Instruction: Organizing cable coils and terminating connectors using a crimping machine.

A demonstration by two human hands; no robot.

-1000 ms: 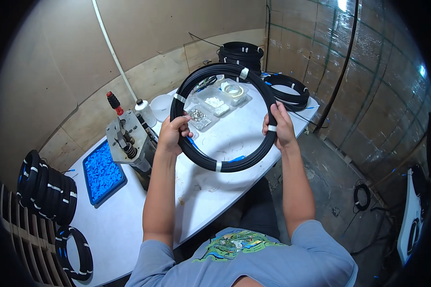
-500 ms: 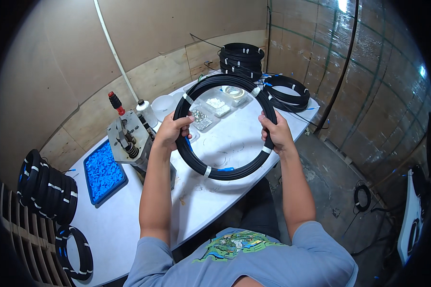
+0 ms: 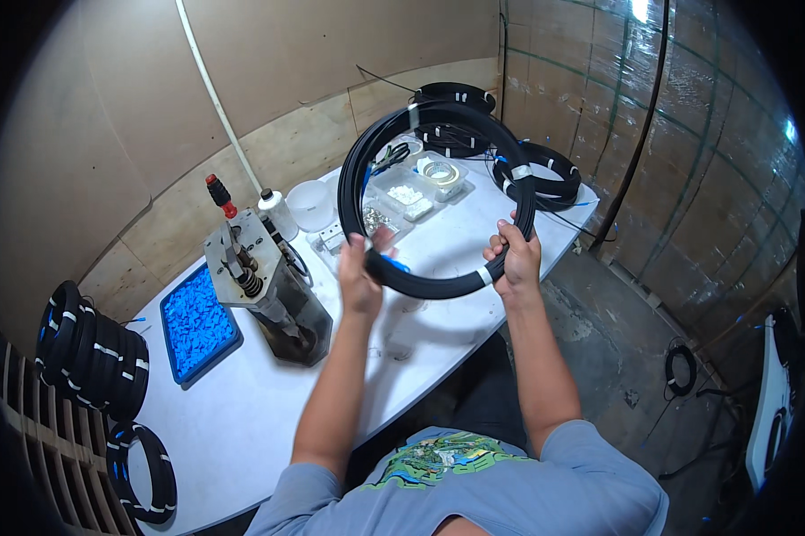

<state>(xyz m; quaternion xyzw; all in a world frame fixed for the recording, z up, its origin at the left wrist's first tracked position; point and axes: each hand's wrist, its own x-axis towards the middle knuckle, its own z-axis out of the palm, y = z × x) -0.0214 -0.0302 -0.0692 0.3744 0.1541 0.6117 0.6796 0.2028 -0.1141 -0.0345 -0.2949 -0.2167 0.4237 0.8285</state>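
A large coil of black cable [image 3: 438, 286], bound with white ties, is held up at a tilt above the table. My right hand [image 3: 517, 261] is closed around its lower right side, next to a white tie. At the lower left of the ring, my left hand [image 3: 361, 277] is slightly blurred, its fingers apart and upright against the coil or just beside it. I cannot tell whether it touches. A bit of blue shows on the coil's inner side near the left fingers.
Left of my hands stands a metal hand press [image 3: 277, 286], beside a blue tray [image 3: 233, 350] of small blue parts. Clear boxes [image 3: 425, 213] of small parts and a white tub [image 3: 310, 205] sit behind. More black coils [image 3: 550, 192] lie far right, and stacked coils [image 3: 90, 357] at left.
The coil has turned clockwise, shifting up and slightly right. My left hand has loosened its grip and moved right and down along the ring; my right hand still grips it.
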